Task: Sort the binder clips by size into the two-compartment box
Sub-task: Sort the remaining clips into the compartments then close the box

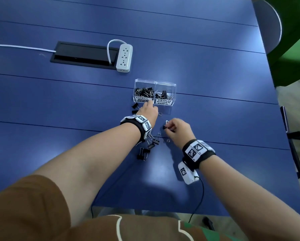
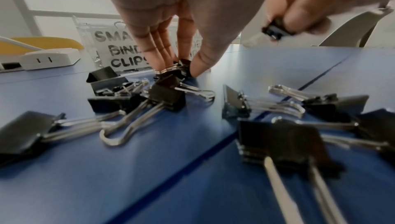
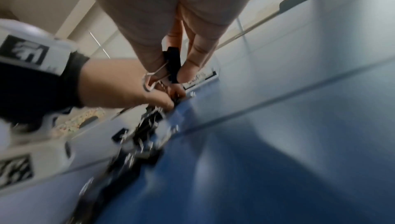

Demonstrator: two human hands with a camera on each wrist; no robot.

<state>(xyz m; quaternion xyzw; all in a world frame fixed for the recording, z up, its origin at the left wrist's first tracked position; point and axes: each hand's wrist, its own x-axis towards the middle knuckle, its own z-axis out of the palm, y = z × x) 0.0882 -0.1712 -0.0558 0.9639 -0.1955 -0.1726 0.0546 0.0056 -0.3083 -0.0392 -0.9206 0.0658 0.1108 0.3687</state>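
Fingers of the left hand pinch a clip on the counter; right hand grips 1 small clip.

Binder clips show matt black metal bodies with shiny silver wire handles. The two-compartment box is clear glossy plastic with white paper labels. The blue counter looks smooth, softly reflective. The power strip is white plastic.

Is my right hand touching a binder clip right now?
Touching. The right wrist view shows the right hand pinching a small binder clip between thumb and finger, lifted off the table.
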